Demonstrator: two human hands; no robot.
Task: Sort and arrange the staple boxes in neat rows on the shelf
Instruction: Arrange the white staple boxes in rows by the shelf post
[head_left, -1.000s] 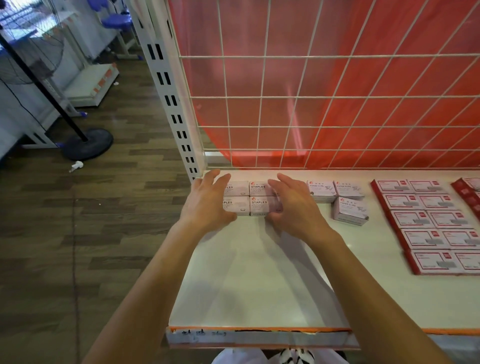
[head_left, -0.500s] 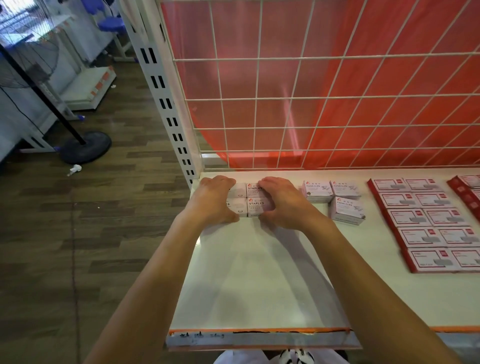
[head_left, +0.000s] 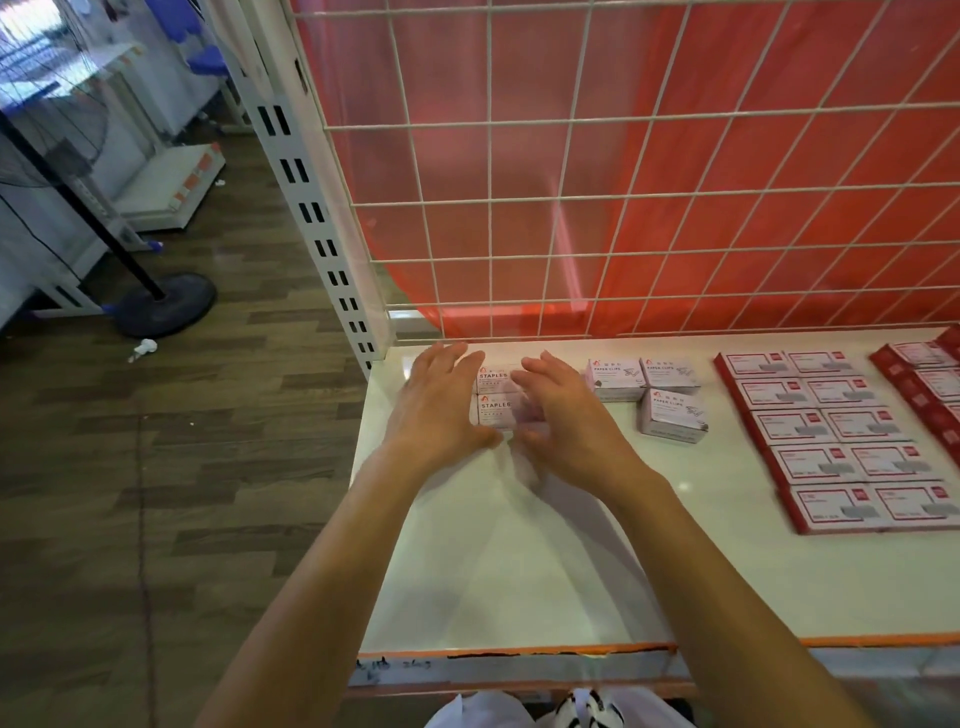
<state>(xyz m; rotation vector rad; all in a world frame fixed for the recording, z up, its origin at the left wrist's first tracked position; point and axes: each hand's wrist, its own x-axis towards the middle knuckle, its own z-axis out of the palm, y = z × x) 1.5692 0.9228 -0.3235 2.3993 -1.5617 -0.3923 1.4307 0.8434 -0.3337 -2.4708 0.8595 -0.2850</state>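
Loosely, left hand (head_left: 436, 410) and right hand (head_left: 566, 415) flanked the staple boxes (head_left: 493, 410), fingers straight, gripping nothing; these looked stiff, probably dense, best squeezed by their sides.

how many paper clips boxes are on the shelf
3. Back-left paper clips box and back-right paper clips box sit side by side; front paper clips box lies just before the back-right one. The right hand may hide another.
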